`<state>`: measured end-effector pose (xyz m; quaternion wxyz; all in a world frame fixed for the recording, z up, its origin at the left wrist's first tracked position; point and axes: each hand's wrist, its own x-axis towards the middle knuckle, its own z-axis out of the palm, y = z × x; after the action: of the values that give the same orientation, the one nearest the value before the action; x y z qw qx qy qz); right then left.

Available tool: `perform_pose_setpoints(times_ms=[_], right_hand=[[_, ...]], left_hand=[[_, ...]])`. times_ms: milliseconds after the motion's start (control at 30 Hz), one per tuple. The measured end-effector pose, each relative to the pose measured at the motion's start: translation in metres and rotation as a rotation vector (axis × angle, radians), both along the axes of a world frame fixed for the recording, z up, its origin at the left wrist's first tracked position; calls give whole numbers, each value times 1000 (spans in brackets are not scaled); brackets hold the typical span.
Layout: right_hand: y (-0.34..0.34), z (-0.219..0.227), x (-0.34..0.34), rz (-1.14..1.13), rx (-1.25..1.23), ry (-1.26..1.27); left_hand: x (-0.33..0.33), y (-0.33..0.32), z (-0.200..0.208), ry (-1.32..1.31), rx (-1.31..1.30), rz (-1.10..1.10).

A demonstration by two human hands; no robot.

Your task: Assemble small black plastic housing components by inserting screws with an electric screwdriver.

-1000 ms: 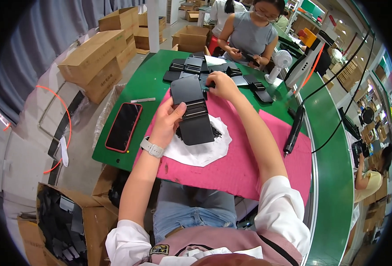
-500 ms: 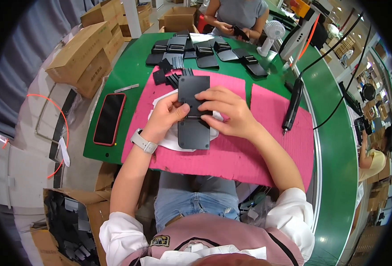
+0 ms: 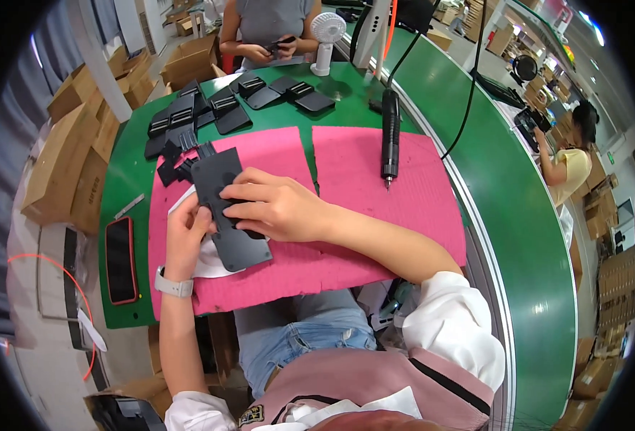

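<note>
A flat black plastic plate with rounded corners [image 3: 238, 246], made of two panels joined near the middle, is held tilted over a white cloth [image 3: 211, 260] on the pink mat. My left hand [image 3: 187, 233] is closed on its left edge, the thumb lying over the top face. From the right, my right hand [image 3: 278, 205] grips the plate around its middle, its bent fingertips pressed on the upper panel. That hand hides part of the joint. Small black plastic parts [image 3: 172, 161] lie just beyond the plate's far end.
On the green table [image 3: 127, 136], several black hinged pieces [image 3: 224, 111] lie at the back. A black electric screwdriver [image 3: 390, 140] hangs on a cable over the mat's [image 3: 346, 154] right part. A red-edged phone [image 3: 121, 260] lies left; a white fan [image 3: 326, 39] stands near a co-worker [image 3: 274, 32].
My head view has turned right, so the table sits further left in the picture. The plate has gone from upright to slanted, still in both hands.
</note>
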<state>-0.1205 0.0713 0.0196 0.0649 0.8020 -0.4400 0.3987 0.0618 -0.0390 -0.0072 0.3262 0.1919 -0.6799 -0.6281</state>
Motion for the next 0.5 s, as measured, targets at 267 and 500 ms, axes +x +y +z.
perform_pose_setpoints(times_ms=[267, 500], right_hand=[[63, 0, -61, -249, 277, 22], [91, 31, -130, -890, 6, -74]], left_hand=[[9, -6, -1, -453, -955, 338], [5, -9, -7, -415, -920, 369]])
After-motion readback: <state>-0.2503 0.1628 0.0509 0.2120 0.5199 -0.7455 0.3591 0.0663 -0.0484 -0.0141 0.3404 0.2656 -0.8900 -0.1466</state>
